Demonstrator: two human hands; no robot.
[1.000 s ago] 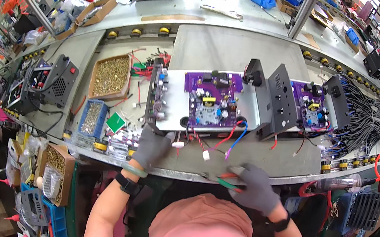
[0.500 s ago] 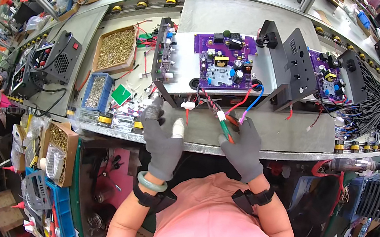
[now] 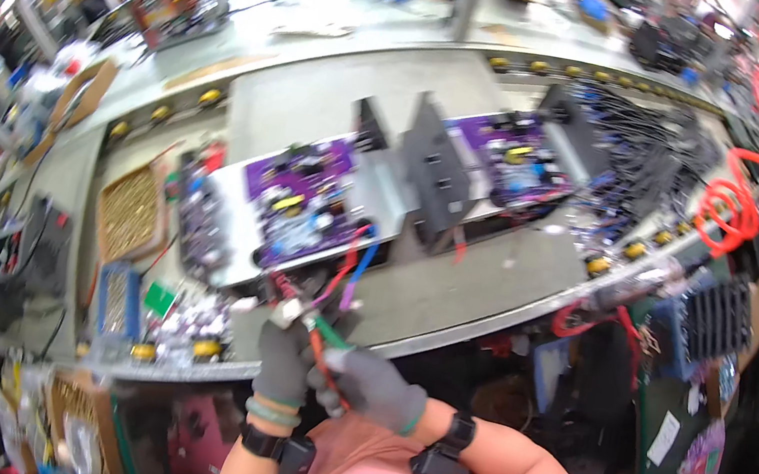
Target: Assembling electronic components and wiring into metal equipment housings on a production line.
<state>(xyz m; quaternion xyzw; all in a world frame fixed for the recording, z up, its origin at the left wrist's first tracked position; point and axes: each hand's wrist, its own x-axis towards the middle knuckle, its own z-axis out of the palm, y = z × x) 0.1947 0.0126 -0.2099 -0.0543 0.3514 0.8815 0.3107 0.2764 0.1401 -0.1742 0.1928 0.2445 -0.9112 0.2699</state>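
Both my hands wear grey gloves and meet at the near edge of the bench. My left hand (image 3: 284, 362) pinches a small white connector (image 3: 285, 314) on the end of red and blue wires (image 3: 350, 262). These wires run from a purple circuit board (image 3: 300, 198) in a grey metal chassis. My right hand (image 3: 368, 385) grips a small hand tool with green and red handles (image 3: 329, 338), its tip close to the connector. A second purple board (image 3: 517, 150) lies farther right, behind black heat sinks (image 3: 434, 160).
A box of brass screws (image 3: 131, 208) and a blue parts tray (image 3: 113, 297) sit to the left. A bundle of black cables (image 3: 650, 143) and a red coiled hose (image 3: 730, 207) lie at the right. Grey bench surface (image 3: 483, 286) runs in front of the boards.
My hands have come closer together at the bench edge, the tool now right beside the connector. The view has swung and tilted, shifting the boards up and to the right.
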